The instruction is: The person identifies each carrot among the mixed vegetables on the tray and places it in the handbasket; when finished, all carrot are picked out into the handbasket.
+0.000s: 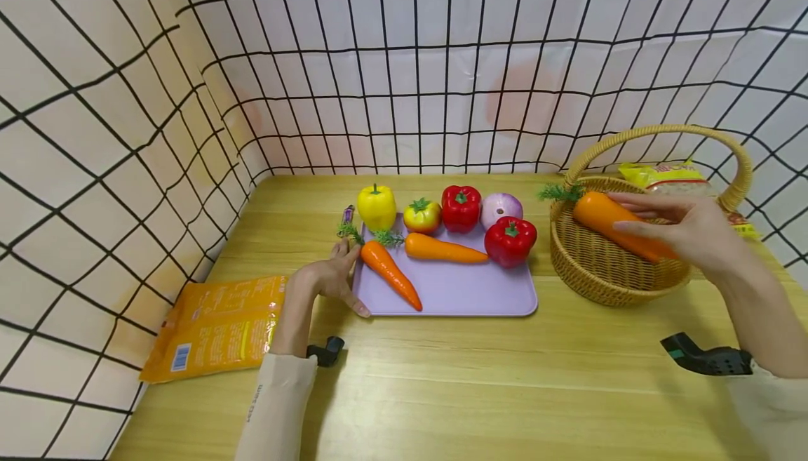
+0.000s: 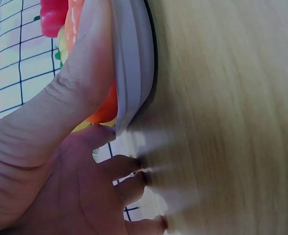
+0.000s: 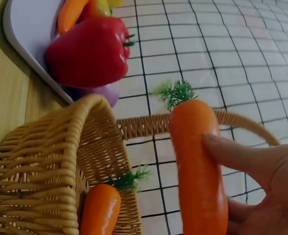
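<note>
My right hand (image 1: 684, 229) grips a large orange carrot (image 1: 606, 219) with green leaves, held over the wicker basket (image 1: 593, 282). In the right wrist view the thumb lies along the side of that carrot, and a second carrot (image 3: 101, 210) is inside the basket. At the left edge of the lilac tray (image 1: 467, 299), my left hand (image 1: 331, 278) has its fingers spread, with the thumb against the tray's near corner. Two carrots lie on the tray: one slanting (image 1: 390, 273) close to the left fingers, another lengthwise (image 1: 442, 248) behind it.
Along the tray's back stand a yellow pepper (image 1: 376, 208), a yellow-red tomato (image 1: 422, 217), red peppers (image 1: 461, 208) and a purple onion (image 1: 501, 208). An orange packet (image 1: 217, 328) lies at left. Behind the basket, whose handle arches high, lies a yellow-and-clear bag (image 1: 675, 179).
</note>
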### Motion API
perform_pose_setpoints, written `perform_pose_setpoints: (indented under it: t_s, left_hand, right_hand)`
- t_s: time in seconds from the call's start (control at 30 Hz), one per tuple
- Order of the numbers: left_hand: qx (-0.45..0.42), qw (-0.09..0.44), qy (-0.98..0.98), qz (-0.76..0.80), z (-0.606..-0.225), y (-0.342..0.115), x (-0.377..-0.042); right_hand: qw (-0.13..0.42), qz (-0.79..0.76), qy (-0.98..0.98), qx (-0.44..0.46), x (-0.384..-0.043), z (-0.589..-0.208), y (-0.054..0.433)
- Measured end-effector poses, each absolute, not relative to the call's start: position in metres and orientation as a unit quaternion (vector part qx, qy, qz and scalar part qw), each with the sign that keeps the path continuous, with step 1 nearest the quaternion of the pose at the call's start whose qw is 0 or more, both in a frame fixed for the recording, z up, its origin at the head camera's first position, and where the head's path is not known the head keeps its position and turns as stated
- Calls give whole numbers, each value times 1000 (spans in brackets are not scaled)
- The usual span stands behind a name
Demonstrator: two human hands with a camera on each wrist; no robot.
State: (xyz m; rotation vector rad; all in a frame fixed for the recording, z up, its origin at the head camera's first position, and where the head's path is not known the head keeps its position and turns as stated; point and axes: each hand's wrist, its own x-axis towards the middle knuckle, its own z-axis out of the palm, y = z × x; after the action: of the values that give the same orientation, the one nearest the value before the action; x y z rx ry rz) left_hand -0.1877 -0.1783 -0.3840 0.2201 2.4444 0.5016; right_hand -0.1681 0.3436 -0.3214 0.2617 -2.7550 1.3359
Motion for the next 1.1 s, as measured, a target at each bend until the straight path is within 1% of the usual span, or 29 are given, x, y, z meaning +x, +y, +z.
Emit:
perform_pose_setpoints:
  t_s: [0.2,0.5,0.6,0.8,0.97,1.1]
  left_hand:
    - [82,313,927,189,-384,-179,-187]
    - [86,306,929,190,-384,-179,-187]
    - [94,300,929,195,-385,-179,-187]
    - [85,292,931,203,-386,-181,-183]
    - [70,291,932,203,-384,-182,-176]
    - [69,280,935,209,-379,-180,-167]
  right_hand:
    - [2,438,-895,90,-181,-325,357]
    - [-67,353,-932,46,-189,-325,375]
    - [-73,348,-934,43,-188,-325,379]
    - [-60,350,-934,47,-190,-326,378]
    - [-78,345,-934,49,-191,-327,379]
    - [-87,335,-937,45,-191,-329,381]
